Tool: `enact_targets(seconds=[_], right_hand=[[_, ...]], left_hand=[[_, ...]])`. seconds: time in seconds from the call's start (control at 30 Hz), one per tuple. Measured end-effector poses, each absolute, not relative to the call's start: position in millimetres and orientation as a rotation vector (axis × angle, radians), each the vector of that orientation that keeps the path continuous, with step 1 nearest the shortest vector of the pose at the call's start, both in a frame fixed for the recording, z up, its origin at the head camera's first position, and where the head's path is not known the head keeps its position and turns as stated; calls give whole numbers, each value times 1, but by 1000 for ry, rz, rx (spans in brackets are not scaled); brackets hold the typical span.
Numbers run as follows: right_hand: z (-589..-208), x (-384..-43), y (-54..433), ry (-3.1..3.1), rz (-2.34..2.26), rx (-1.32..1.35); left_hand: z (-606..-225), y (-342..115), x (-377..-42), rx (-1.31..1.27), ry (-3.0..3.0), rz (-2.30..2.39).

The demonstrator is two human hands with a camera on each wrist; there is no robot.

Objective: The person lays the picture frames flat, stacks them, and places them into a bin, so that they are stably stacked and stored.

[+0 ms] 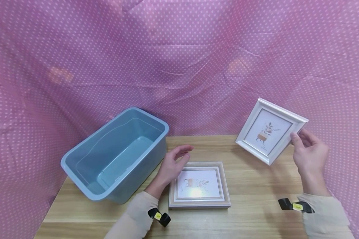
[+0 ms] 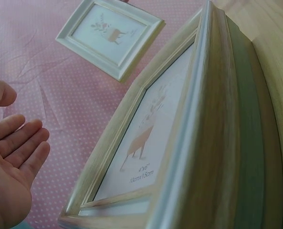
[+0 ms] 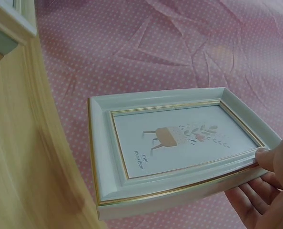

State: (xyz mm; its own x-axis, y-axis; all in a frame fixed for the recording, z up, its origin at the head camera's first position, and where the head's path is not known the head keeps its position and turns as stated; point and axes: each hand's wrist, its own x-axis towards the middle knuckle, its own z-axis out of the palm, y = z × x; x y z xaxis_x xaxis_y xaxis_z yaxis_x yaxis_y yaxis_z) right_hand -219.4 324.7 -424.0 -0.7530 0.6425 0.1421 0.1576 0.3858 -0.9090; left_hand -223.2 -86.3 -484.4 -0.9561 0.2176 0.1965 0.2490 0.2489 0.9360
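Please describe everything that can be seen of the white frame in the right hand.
The white frame is rectangular, with a glossy, painted-looking border and thin gold lines. Inside, a pale card shows a drawn plant, a legged pot and small print. It tilts above the wood-grained table, held near one corner by the right hand: thumb in front, fingers behind.

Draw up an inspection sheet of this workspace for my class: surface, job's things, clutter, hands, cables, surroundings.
Surface: wood-grain table.
Job's things: white frame held tilted above the table; stack of frames lying flat; blue bin left of the stack, nothing seen inside.
Clutter: nothing seen.
Hands: left near the stack, holding nothing; right grips the white frame's edge.
Cables: nothing seen.
Surroundings: pink dotted cloth behind.
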Motion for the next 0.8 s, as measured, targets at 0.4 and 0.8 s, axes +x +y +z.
enact_targets(seconds=[0.4,0.8], right_hand=[[-409,-212,311,-2205,1375,-618],[-403,-210,292,-2143,1456,-474]], left_hand=[[-480,-85,-224,-468,-2468,-1845],[-479,-86,-225,-503,-2461,-1858]])
